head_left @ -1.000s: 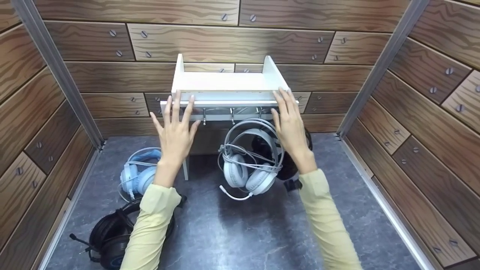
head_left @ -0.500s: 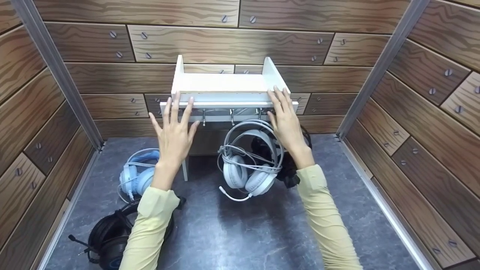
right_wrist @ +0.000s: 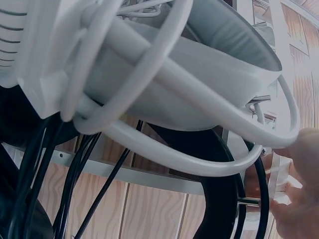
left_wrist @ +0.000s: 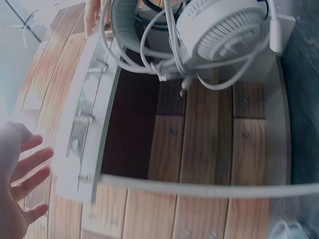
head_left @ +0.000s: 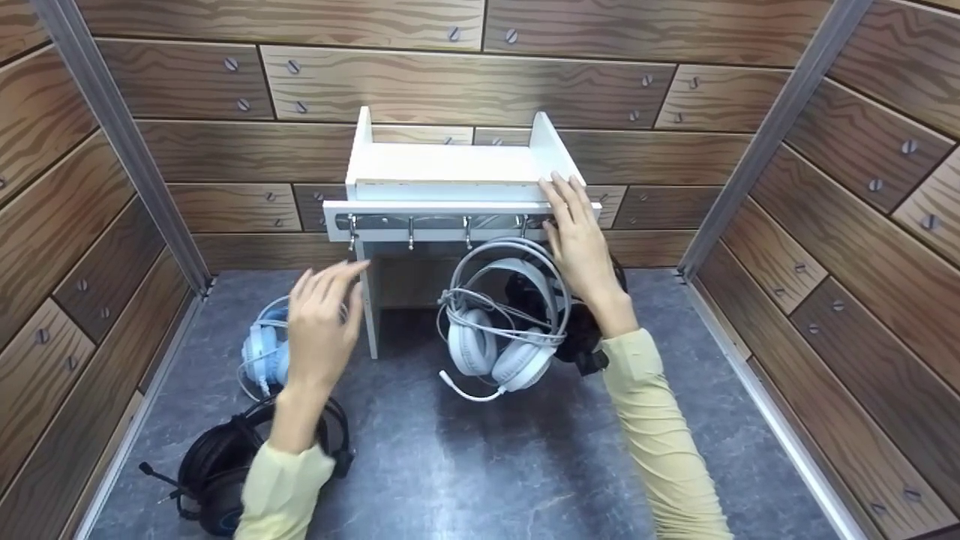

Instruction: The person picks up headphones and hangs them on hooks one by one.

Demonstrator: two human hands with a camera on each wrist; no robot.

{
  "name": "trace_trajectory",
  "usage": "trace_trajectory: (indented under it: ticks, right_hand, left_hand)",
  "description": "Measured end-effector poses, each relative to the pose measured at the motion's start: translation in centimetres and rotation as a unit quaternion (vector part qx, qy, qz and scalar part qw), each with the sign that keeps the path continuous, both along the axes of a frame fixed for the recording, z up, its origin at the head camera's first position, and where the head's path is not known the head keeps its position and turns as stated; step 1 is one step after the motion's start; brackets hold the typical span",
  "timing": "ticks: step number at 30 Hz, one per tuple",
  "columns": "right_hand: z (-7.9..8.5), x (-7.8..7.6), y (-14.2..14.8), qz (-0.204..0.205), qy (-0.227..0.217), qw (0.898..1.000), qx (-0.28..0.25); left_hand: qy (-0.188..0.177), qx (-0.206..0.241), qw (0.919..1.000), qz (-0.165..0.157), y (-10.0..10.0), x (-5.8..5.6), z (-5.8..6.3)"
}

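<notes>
A white rack (head_left: pixel 450 193) with a row of metal hooks stands against the back wall. On one hook hangs a white headset (head_left: pixel 504 315), its cable wound around it and its microphone pointing down left. Behind it, a black headset (head_left: pixel 581 330) hangs at the rack's right end, partly hidden. My right hand (head_left: pixel 583 255) rests its extended fingers on the rack's right front edge. My left hand (head_left: pixel 321 330) is in the air, fingers loosely bent and holding nothing, in front of the rack's left leg. Below it lies a light blue headset (head_left: pixel 261 352), partly covered by my hand.
Another black headset (head_left: pixel 225 472) lies on the dark floor panel (head_left: pixel 420 457) at the front left, beside my left forearm. Wood-patterned walls (head_left: pixel 847 225) enclose the area on the left, back and right. Unused hooks (head_left: pixel 411 232) line the rack's left part.
My left hand has left the rack's front edge and moved down and toward me, uncovering the leftmost hook. My right hand stays at the rack's right end.
</notes>
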State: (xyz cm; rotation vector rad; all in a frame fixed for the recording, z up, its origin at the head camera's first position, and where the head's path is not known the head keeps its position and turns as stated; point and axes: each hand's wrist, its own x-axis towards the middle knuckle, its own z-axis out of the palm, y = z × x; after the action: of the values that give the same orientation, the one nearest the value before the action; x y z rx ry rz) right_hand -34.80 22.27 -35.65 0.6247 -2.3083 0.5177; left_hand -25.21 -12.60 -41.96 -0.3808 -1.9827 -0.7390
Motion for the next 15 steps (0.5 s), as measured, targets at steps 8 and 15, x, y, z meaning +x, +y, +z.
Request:
trace_trajectory:
  ticks: [8, 15]
  right_hand:
    - [0.0, 0.1, 0.0, -0.002, 0.003, 1.000, 0.002]
    - [0.0, -0.1, -0.2, 0.002, -0.003, 1.000, -0.001]
  left_hand:
    - [-0.070, -0.011, 0.9967, 0.040, -5.2, 3.2, -3.9]
    - [-0.156, -0.054, 0.9840, 0.067, -5.3, 6.6, -8.6]
